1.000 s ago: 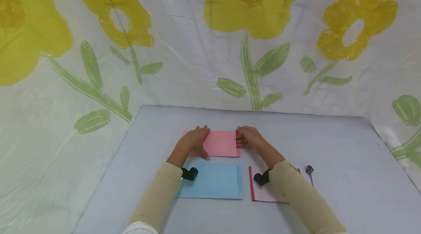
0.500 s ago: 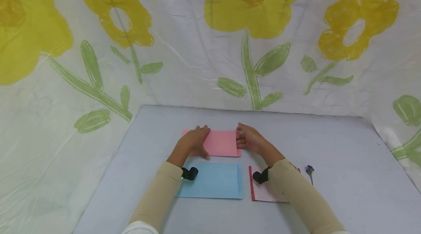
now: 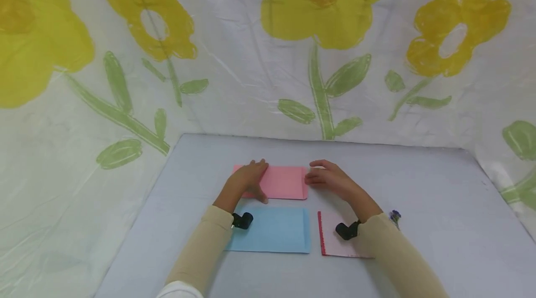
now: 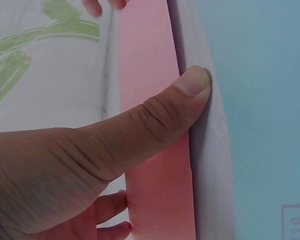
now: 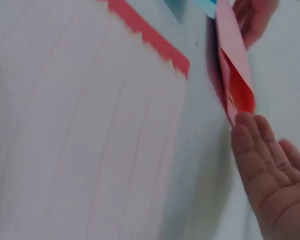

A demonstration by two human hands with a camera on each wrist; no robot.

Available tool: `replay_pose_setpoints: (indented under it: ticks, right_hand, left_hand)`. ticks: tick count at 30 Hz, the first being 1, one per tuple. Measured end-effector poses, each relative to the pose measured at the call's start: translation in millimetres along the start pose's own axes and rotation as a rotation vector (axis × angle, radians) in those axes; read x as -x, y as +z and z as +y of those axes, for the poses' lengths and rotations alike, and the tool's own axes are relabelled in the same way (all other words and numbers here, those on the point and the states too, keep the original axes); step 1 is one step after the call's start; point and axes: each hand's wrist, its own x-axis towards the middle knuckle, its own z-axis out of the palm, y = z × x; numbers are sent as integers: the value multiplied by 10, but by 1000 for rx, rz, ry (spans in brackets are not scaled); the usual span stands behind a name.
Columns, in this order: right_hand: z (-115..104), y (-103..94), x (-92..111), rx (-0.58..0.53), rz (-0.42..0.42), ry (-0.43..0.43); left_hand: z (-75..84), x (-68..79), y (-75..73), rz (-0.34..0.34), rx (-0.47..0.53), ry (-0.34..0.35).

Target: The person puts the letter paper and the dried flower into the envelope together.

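Observation:
A pink envelope lies toward the back of the table. My left hand grips it across its left part, thumb along the near long edge and fingers at the far edge. In the left wrist view, the thumb crosses over the envelope. The right end of the envelope gapes, with orange-red showing inside in the right wrist view. Beside that end is my right hand, its fingers fairly straight and holding nothing. Its fingertips are at the mouth; whether they touch it, I cannot tell.
Nearer me lies a larger light blue envelope, partly under the left wrist. Right of it is a pale pink lined sheet with red scalloped edging, partly covered by the right arm. A small purple flower lies farther right on the grey table.
My right hand has drawn back to the right from the pink envelope's end, where its fingers had been tucked in. The end flap shows more fully. The left hand has stayed in place.

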Motion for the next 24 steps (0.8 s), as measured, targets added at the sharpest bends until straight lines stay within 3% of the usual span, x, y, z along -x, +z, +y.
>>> replay_pose_setpoints:
  ticks: [5,10,14,20,24]
  right_hand:
    - [93,-235,347,456,110,-107]
    - [232,-386,675,742,204,-131]
    - [265,-425,894,869,243,-108]
    - [300,-410,1082,957,250,-111]
    - [372,-416,1159,1065,260,-148]
  left_hand:
    - [26,-3,-14,-5,-14,5]
    - [13,-16,2,-8,-20,14]
    - [3,-8,0,-4,-10,30]
    - [-14,30,-7,5,-41,49]
    - [-5,54,-13,28,-55,113]
